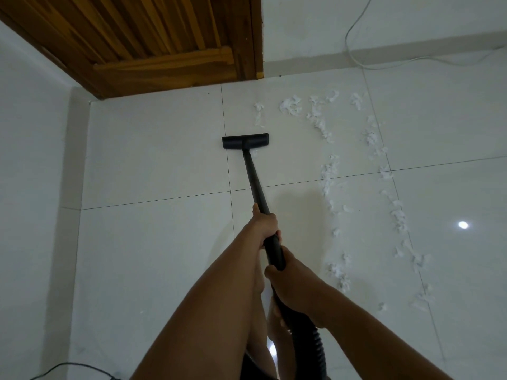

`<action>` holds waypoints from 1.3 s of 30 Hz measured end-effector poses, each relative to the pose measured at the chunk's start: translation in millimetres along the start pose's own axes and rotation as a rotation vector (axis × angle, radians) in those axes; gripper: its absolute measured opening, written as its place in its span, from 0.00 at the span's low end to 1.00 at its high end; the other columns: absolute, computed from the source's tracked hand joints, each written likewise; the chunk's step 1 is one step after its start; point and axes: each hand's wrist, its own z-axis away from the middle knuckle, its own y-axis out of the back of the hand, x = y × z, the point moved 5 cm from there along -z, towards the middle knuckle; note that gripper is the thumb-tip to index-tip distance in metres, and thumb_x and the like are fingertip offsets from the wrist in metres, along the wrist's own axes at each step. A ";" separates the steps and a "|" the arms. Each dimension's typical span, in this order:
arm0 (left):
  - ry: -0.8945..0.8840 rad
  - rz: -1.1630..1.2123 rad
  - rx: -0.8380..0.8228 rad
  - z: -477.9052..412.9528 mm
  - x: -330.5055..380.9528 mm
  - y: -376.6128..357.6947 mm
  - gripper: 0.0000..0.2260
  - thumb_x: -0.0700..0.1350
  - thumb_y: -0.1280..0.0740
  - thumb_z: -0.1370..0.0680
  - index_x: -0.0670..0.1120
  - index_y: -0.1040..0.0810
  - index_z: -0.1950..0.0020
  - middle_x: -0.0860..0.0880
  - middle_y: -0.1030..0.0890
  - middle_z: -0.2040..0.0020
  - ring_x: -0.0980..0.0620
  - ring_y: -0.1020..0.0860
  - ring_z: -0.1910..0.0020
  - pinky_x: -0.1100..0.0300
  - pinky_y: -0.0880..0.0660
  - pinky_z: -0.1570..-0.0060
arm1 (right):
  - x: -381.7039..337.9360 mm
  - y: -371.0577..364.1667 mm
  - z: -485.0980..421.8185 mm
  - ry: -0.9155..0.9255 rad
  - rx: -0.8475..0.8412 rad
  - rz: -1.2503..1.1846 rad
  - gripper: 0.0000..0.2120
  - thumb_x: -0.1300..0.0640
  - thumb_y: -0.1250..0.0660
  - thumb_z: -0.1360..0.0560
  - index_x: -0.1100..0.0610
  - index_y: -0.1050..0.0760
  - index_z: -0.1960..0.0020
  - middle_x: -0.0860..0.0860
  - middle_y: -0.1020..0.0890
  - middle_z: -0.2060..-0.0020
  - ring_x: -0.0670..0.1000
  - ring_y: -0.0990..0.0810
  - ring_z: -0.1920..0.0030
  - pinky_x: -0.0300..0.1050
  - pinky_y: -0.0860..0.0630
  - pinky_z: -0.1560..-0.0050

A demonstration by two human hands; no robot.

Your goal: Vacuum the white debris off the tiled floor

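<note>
A black vacuum wand (253,179) slants away from me to its flat floor head (245,141), which lies on the white tiled floor (153,160) near the door. My left hand (264,224) grips the wand higher up; my right hand (285,281) grips its lower end, just above the ribbed hose (310,346). White fluffy debris lies to the right of the head in two long trails (329,176) (397,212), with clumps near the wall (290,105). A small clump (258,113) sits just beyond the head.
A wooden door (164,50) closes the far left corner, with white walls on both sides. A pale cable (356,48) runs down the far wall onto the floor. A dark cord (68,368) lies at the bottom left. My bare legs show beneath my arms.
</note>
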 end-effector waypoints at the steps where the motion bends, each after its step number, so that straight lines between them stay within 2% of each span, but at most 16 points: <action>1: 0.000 -0.002 -0.001 1.0 1.4 -2.1 0.33 0.43 0.44 0.13 0.60 0.62 0.17 0.44 0.25 0.62 0.53 0.27 0.69 0.62 0.24 0.70 | 0.3 2.0 0.3 -0.002 0.000 -0.008 0.27 0.54 0.41 0.17 0.49 0.44 0.20 0.51 0.23 0.61 0.49 0.23 0.66 0.47 0.22 0.57; 4: -0.021 -0.024 -0.004 3.8 6.8 -8.6 0.32 0.44 0.45 0.13 0.58 0.61 0.16 0.44 0.26 0.61 0.54 0.26 0.67 0.65 0.26 0.79 | 0.6 7.1 2.0 -0.006 0.000 -0.056 0.27 0.53 0.42 0.16 0.49 0.44 0.20 0.53 0.22 0.61 0.50 0.23 0.67 0.47 0.23 0.60; 7: -0.030 -0.043 -0.015 6.3 10.2 -12.7 0.32 0.43 0.45 0.13 0.58 0.61 0.16 0.43 0.25 0.61 0.53 0.26 0.68 0.67 0.29 0.82 | 0.4 10.3 5.8 -0.007 -0.011 -0.112 0.25 0.53 0.42 0.16 0.48 0.42 0.21 0.54 0.22 0.63 0.49 0.23 0.70 0.45 0.24 0.66; 9: -0.025 -0.048 -0.022 3.0 9.3 -13.9 0.33 0.42 0.45 0.13 0.58 0.62 0.16 0.43 0.25 0.62 0.53 0.26 0.69 0.66 0.28 0.81 | 0.7 10.4 5.5 0.000 -0.012 -0.107 0.23 0.53 0.42 0.16 0.49 0.41 0.22 0.53 0.23 0.65 0.49 0.24 0.72 0.43 0.26 0.68; 15: -0.022 0.010 -0.032 -13.7 12.6 -10.2 0.32 0.41 0.44 0.13 0.60 0.58 0.16 0.44 0.26 0.62 0.53 0.27 0.71 0.65 0.26 0.79 | 0.7 7.8 -13.7 -0.014 -0.006 -0.083 0.24 0.54 0.41 0.16 0.49 0.42 0.22 0.54 0.22 0.63 0.49 0.23 0.69 0.46 0.22 0.63; 20: -0.049 -0.013 -0.036 -31.7 33.9 -4.3 0.32 0.42 0.45 0.14 0.60 0.59 0.17 0.43 0.26 0.63 0.53 0.27 0.72 0.64 0.26 0.79 | -15.8 19.4 -29.6 -0.007 -0.012 -0.080 0.23 0.53 0.42 0.16 0.49 0.42 0.22 0.54 0.23 0.63 0.49 0.24 0.69 0.44 0.24 0.65; 27: -0.050 -0.014 -0.038 -56.6 80.4 14.1 0.33 0.42 0.45 0.14 0.60 0.60 0.17 0.44 0.26 0.66 0.53 0.27 0.74 0.65 0.27 0.80 | -59.7 42.1 -54.6 -0.034 0.007 -0.077 0.25 0.56 0.42 0.15 0.48 0.44 0.20 0.53 0.24 0.63 0.42 0.27 0.78 0.32 0.30 0.79; 29: -0.055 -0.012 -0.035 -61.9 95.7 20.7 0.33 0.42 0.45 0.14 0.60 0.61 0.17 0.44 0.26 0.66 0.53 0.28 0.74 0.65 0.27 0.80 | -73.1 46.7 -62.1 -0.056 -0.001 -0.117 0.25 0.56 0.42 0.15 0.48 0.44 0.20 0.54 0.24 0.63 0.43 0.26 0.78 0.33 0.29 0.78; 33: -0.039 0.004 -0.032 -71.4 125.1 32.3 0.32 0.41 0.46 0.13 0.61 0.59 0.17 0.44 0.26 0.64 0.53 0.28 0.72 0.67 0.29 0.81 | -98.6 57.7 -75.2 -0.088 -0.019 -0.187 0.24 0.57 0.41 0.16 0.46 0.43 0.22 0.56 0.24 0.61 0.49 0.25 0.71 0.35 0.27 0.78; 39: -0.007 0.013 -0.040 -84.7 163.8 46.2 0.33 0.41 0.45 0.14 0.62 0.60 0.17 0.43 0.26 0.64 0.53 0.28 0.71 0.64 0.26 0.79 | -132.4 73.5 -92.6 -0.127 -0.032 -0.249 0.23 0.56 0.40 0.16 0.44 0.40 0.24 0.57 0.23 0.62 0.49 0.25 0.74 0.40 0.24 0.74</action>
